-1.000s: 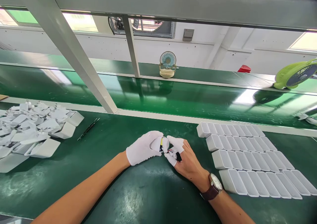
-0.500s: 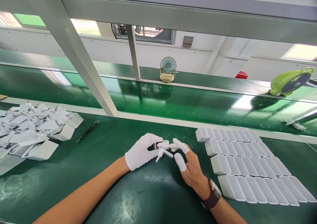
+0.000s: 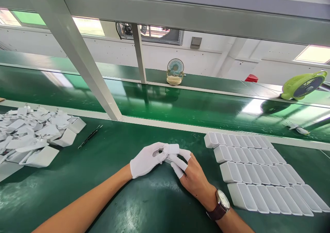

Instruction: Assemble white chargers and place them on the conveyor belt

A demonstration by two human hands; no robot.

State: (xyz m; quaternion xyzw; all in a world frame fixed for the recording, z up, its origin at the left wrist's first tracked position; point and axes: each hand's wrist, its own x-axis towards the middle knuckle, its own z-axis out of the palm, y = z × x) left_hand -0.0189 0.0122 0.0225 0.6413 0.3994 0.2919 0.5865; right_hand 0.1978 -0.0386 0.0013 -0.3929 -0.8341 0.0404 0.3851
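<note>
A small white plastic piece (image 3: pixel 172 149) is between my two hands, above the dark green table (image 3: pixel 154 205). My left hand (image 3: pixel 148 160), in a white glove, has its fingers closed round the piece's left side. From the right, my right hand (image 3: pixel 189 167), with white covers on several fingers and a watch at the wrist, presses its fingertips on the piece's right side and lower edge. The gloved fingers partly hide the piece, so its details cannot be made out.
Loose white parts (image 3: pixel 33 133) are heaped at the left, with a black pen (image 3: pixel 90 136) beside them. Rows of white open boxes (image 3: pixel 260 174) stand at the right. A grey slanted post (image 3: pixel 85 61) rises at the table's back edge. Beyond are a small fan (image 3: pixel 175 69) and a green fan (image 3: pixel 303 85).
My right hand has moved left and its fingers have closed onto the piece. The piece has been turned, and the thin white prongs seen below it before no longer show.
</note>
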